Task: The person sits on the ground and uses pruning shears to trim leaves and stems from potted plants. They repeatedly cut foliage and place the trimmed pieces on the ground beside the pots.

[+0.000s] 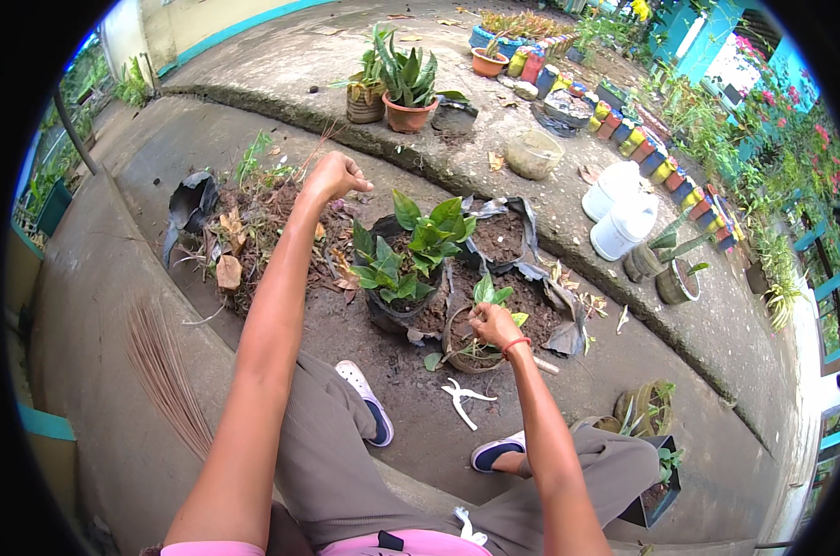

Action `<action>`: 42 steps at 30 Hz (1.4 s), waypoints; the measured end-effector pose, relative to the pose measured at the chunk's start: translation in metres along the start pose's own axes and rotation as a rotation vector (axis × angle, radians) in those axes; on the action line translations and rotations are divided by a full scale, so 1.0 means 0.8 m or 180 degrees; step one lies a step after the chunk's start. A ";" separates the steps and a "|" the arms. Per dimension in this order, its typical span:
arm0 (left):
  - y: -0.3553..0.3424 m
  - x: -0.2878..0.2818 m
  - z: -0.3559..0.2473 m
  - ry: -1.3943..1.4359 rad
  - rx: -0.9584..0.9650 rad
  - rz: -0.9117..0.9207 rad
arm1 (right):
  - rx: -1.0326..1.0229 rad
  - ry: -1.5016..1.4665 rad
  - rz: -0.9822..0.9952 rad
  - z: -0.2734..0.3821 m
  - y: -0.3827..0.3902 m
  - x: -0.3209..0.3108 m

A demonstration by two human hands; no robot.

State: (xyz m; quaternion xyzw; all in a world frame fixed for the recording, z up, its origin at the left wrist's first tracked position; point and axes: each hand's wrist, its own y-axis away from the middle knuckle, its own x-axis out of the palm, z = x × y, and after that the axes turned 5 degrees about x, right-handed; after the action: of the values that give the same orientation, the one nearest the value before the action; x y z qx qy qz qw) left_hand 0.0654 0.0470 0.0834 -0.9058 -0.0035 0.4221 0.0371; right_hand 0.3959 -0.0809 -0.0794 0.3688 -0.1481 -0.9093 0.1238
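Observation:
My left hand (pixel 338 178) is raised beside a heap of soil and dry leaves (pixel 253 232), its fingers pinched; whatever is between them is too small to make out. Lower and to the right, my right hand (pixel 496 326) closes at the stem of a small leafy plant (pixel 490 293), its fingertips partly hidden. That plant stands in a round brown pot (pixel 474 363). Left of it, leafy green plants (pixel 397 278) grow in black bags. Torn black plastic with soil (pixel 499 236) lies behind. White-handled pruning shears (pixel 464 404) rest on the ground near my feet.
A stick broom (pixel 165 371) lies at the left. Beyond the raised concrete edge (pixel 420 171) stand an aloe-like potted plant (pixel 409 113), a clear bowl (pixel 533 154) and white containers (pixel 624 222). A black square pot (pixel 650 505) is by my right knee.

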 end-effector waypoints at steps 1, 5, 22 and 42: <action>0.005 -0.001 -0.024 0.0068 0.0230 0.0163 | -0.0160 0.0247 -0.0244 -0.011 0.006 -0.007; 0.030 0.016 -0.117 0.0204 0.1008 0.0430 | 0.0093 0.0416 -0.0569 -0.056 0.037 -0.052; 0.085 0.334 -0.112 0.0070 0.1053 0.1091 | 0.0328 0.0496 -0.1650 -0.164 0.068 -0.056; 0.140 0.455 0.005 -0.0798 0.0043 0.2249 | 0.0259 0.1682 -0.1454 -0.212 0.036 0.003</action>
State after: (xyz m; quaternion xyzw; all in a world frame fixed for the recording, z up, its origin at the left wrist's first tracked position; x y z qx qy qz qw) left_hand 0.2941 -0.0508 -0.2055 -0.7922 0.3075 0.5165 -0.1056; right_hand 0.5174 -0.1386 -0.1869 0.6196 -0.0606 -0.7800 -0.0636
